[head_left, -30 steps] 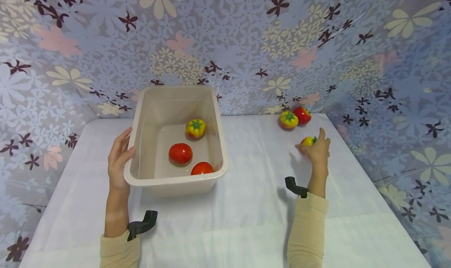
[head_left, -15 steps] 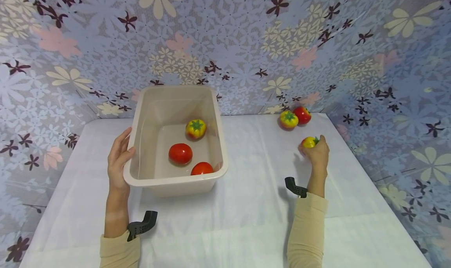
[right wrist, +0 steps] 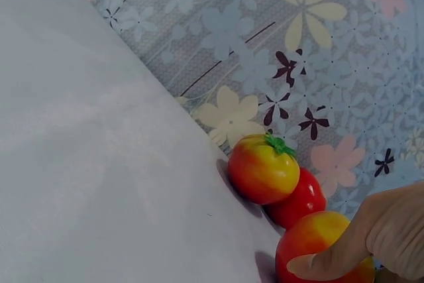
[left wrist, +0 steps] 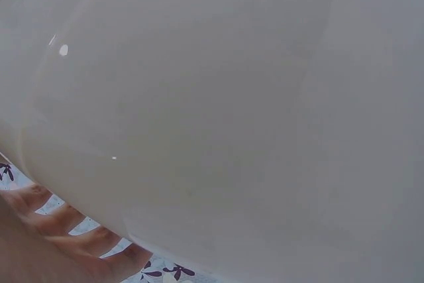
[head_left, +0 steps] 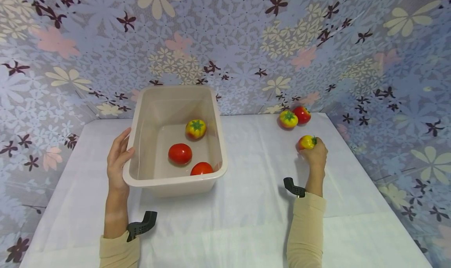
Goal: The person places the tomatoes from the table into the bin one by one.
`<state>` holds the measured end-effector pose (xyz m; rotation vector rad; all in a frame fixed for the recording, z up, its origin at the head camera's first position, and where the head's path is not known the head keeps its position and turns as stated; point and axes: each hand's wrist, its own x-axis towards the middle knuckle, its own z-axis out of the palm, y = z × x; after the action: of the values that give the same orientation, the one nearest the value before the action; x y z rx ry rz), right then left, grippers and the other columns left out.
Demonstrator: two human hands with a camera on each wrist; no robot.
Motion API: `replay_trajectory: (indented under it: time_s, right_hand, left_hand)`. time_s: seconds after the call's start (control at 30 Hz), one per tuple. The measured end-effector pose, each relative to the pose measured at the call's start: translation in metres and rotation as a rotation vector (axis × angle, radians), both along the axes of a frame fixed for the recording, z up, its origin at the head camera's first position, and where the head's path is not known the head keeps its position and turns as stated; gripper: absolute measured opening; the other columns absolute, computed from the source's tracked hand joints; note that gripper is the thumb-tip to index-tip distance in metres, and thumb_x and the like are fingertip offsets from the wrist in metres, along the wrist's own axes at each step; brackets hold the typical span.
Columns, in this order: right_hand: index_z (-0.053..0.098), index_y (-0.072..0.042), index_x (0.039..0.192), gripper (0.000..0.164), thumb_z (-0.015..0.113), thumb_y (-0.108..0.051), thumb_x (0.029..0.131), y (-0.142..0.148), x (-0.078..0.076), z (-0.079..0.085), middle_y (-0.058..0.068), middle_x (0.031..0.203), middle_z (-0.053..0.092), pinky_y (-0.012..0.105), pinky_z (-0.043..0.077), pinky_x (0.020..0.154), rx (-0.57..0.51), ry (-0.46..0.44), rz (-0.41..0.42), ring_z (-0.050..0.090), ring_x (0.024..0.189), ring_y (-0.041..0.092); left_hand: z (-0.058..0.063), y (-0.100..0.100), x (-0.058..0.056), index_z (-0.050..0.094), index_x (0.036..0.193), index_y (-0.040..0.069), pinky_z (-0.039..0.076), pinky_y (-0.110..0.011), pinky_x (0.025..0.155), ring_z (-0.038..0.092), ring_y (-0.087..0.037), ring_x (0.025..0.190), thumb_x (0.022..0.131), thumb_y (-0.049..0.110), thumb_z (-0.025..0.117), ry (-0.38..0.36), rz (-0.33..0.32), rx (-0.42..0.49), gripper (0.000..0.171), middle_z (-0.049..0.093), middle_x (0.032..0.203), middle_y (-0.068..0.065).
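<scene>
At the right of the table, my right hand (head_left: 316, 156) grips a yellow-and-red tomato (head_left: 307, 142) with a green leafy top. The right wrist view shows the thumb (right wrist: 324, 263) pressed along its side; the other fingers are mostly hidden. On the left, my left hand (head_left: 119, 164) rests against the outer side of a beige plastic bin (head_left: 176, 182), fingers extended along its rim. Inside the bin lie a yellow-green-topped tomato (head_left: 195, 129), a red tomato (head_left: 180, 154) and another red one (head_left: 202, 168) partly hidden by the near rim.
Behind the right hand, a yellow-and-red tomato (head_left: 288, 119) and a red tomato (head_left: 302, 115) sit side by side near the table's back edge. A white cloth (head_left: 253, 205) covers the table. Flower-patterned walls (head_left: 239, 44) stand behind and at the sides.
My right hand has closed its fingers round the tomato and moved it slightly to the left. The left hand and the bin have stayed in place.
</scene>
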<state>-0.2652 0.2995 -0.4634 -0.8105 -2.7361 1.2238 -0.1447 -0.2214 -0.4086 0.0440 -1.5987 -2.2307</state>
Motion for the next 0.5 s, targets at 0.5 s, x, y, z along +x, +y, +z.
replay_trajectory:
  time_s: [0.5]
  right_hand:
    - [0.025, 0.001, 0.152, 0.078, 0.067, -0.012, 0.088, -0.013, 0.001, 0.013, 0.026, 0.153, 0.032, 0.06, 0.021, 0.114, 0.03, 0.034, 0.08, 0.029, 0.141, 0.046]
  left_hand:
    - [0.0, 0.0, 0.0, 0.048, 0.142, 0.004, 0.036, -0.03, 0.098, 0.048, -0.02, 0.125, 0.093, 0.002, 0.038, -0.002, -0.004, -0.017, 0.049, 0.054, 0.136, -0.006]
